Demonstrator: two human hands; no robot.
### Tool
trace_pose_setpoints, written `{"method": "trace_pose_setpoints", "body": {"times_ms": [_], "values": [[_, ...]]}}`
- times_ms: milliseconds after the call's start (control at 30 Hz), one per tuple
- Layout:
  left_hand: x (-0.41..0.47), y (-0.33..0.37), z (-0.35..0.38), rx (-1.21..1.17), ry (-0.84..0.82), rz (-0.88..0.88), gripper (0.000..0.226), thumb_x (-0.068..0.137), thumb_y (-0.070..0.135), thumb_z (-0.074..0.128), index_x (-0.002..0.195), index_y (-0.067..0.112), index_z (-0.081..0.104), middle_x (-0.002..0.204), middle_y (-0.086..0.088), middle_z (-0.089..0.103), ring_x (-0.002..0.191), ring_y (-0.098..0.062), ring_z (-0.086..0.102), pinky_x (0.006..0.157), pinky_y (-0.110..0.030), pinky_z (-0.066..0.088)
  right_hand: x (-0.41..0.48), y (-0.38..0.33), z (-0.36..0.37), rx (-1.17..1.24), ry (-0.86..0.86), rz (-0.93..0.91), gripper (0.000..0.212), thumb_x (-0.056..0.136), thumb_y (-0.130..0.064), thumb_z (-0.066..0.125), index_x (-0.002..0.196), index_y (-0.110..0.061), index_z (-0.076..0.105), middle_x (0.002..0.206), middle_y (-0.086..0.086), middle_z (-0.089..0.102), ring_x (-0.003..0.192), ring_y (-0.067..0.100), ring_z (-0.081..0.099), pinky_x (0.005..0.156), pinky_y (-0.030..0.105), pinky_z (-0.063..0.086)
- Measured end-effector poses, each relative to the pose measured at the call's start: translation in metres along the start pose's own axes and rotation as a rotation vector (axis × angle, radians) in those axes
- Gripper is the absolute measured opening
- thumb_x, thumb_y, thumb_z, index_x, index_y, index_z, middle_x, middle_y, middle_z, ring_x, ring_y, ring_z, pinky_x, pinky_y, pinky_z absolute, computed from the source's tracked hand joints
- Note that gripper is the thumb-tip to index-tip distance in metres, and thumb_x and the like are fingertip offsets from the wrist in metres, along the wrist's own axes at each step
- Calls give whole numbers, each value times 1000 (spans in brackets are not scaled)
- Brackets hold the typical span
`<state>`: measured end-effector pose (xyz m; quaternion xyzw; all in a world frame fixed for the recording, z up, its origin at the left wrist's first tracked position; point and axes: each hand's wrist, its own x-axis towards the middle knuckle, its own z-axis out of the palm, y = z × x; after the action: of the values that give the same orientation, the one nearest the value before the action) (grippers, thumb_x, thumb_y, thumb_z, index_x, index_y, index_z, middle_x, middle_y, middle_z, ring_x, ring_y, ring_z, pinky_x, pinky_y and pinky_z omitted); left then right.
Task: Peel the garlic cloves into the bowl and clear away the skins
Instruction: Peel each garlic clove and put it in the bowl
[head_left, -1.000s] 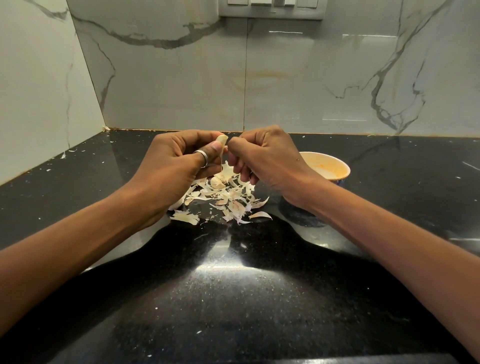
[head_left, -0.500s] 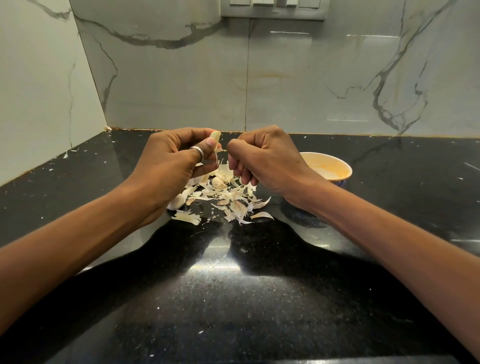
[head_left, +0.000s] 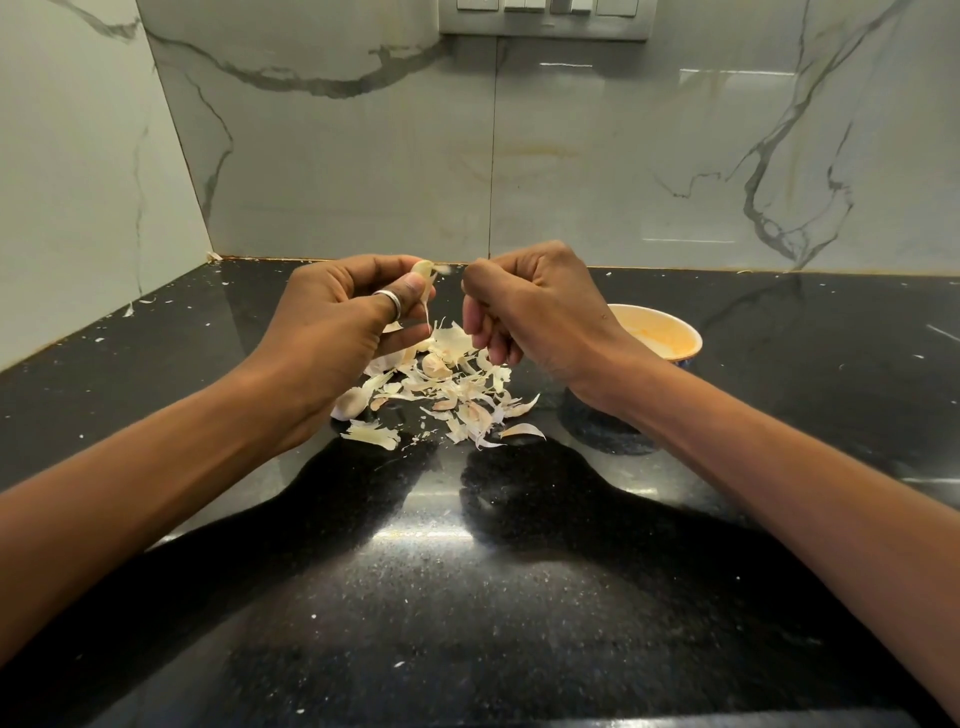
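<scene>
Left hand (head_left: 343, 332) pinches upright garlic clove (head_left: 423, 269). Right hand (head_left: 530, 306) curled just beside it, can't tell if holding skin. Bowl (head_left: 680, 332) lies right, nearer right hand.

bench (head_left: 467, 597): black speckled stone, polished, glossy | wall (head_left: 597, 171): pale veined marble tile, smooth, shiny | skins (head_left: 457, 395): thin, papery, dry, matt | ring (head_left: 389, 301): bright metal | bowl (head_left: 670, 332): smooth, glazed-looking inside | switch plate (head_left: 545, 21): grey, satin
</scene>
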<state>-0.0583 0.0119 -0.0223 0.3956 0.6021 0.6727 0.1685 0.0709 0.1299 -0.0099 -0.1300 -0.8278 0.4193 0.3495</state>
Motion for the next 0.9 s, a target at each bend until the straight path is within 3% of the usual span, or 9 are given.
{"method": "trace_pose_setpoints", "body": {"times_ms": [267, 400, 533, 600, 900], "values": [[-1, 2, -1, 11, -2, 6, 18, 97, 12, 63, 112, 12, 73, 110, -15, 73, 86, -7, 69, 73, -18, 58, 1, 4, 0, -69, -2, 1, 38, 97, -19, 60, 61, -8, 69, 57, 7, 67, 46, 16, 61, 47, 20, 44], [-2, 3, 0, 13, -15, 5, 18, 96, 12, 63, 111, 13, 73, 109, -14, 74, 85, -7, 71, 73, -18, 57, 4, 9, 0, -107, 47, -3, 25, 95, -16, 63, 76, -2, 72, 66, 5, 71, 50, 14, 67, 49, 24, 47], [-3, 3, 1, 25, -37, 6, 16, 96, 12, 65, 108, 14, 74, 109, -17, 73, 85, -8, 69, 75, -21, 59, 6, 11, 1, -121, 70, -20, 10, 95, -19, 68, 95, -11, 73, 84, 6, 75, 61, 14, 73, 51, 20, 49], [-4, 3, 1, 23, -50, 5, 15, 94, 13, 65, 106, 16, 75, 107, -15, 74, 87, -9, 69, 76, -22, 59, 7, 11, 2, -111, 66, -27, 12, 95, -23, 71, 102, -13, 73, 88, 4, 75, 65, 16, 74, 50, 18, 49], [-4, 4, 0, 23, -78, 13, 17, 92, 14, 66, 107, 16, 75, 102, -10, 75, 90, -13, 72, 75, -22, 60, 7, 15, 2, -129, 45, -103, 10, 95, -21, 75, 100, -12, 75, 84, -1, 73, 68, 14, 73, 49, 11, 45]]}}
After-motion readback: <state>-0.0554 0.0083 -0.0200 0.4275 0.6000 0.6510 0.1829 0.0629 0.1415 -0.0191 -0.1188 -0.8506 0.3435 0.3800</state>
